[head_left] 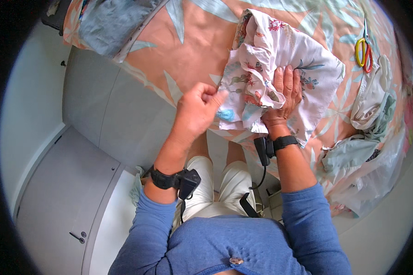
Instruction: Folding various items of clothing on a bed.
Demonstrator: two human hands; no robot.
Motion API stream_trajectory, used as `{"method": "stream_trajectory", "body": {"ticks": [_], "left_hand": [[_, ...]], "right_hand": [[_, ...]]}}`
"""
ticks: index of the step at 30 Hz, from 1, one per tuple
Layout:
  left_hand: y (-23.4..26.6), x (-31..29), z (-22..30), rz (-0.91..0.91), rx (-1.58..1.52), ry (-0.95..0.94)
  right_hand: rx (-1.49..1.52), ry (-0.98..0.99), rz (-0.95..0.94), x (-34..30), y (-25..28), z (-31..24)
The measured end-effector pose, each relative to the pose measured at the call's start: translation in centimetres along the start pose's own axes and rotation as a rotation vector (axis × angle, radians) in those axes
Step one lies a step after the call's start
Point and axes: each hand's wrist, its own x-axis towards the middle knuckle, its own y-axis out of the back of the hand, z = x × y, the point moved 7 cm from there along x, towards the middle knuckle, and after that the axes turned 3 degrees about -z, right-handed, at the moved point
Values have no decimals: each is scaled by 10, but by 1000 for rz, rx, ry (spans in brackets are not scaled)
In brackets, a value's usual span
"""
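Observation:
A white cloth (pixel 314 57) printed with red, blue and green flowers lies partly folded and bunched on the bed. My right hand (pixel 287 89) rests flat on it with the fingers stretched out, next to a gathered fold. At the cloth's left edge is my left hand (pixel 197 107), slightly blurred, its fingers curled and thumb and forefinger pinched together. Whatever the pinch may hold is too small to make out. Just right of this hand, a light blue patch (pixel 226 114) shows on the cloth's lower left corner.
The bed has a peach leaf-patterned cover (pixel 156 68). Scissors (pixel 364 52) with yellow and red handles lie at the right, near crumpled pale cloths (pixel 374 98) and a clear plastic bag (pixel 371 188). A blue-grey cloth (pixel 114 27) lies far left. A grey door (pixel 64 197) stands lower left.

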Motion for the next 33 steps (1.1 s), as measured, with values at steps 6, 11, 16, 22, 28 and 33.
{"method": "stream_trajectory", "body": {"ticks": [6,11,16,22,28,33], "left_hand": [[-30,-47,60,240,457,-666],[-88,-65,80,145,617,-826],[-116,-63,78,166,737,-797],[-127,-62,73,-47,499,-669],[-60,-36,83,343,246,-695],[-32,9,89,359,398,-615]], "right_hand": [[3,13,-12,-1,1,0],[-148,81,66,2,-3,-1],[-217,95,20,0,0,-5],[-190,86,5,-1,3,-8],[-89,50,55,1,-1,0],[-44,0,-3,-2,1,1]]}}
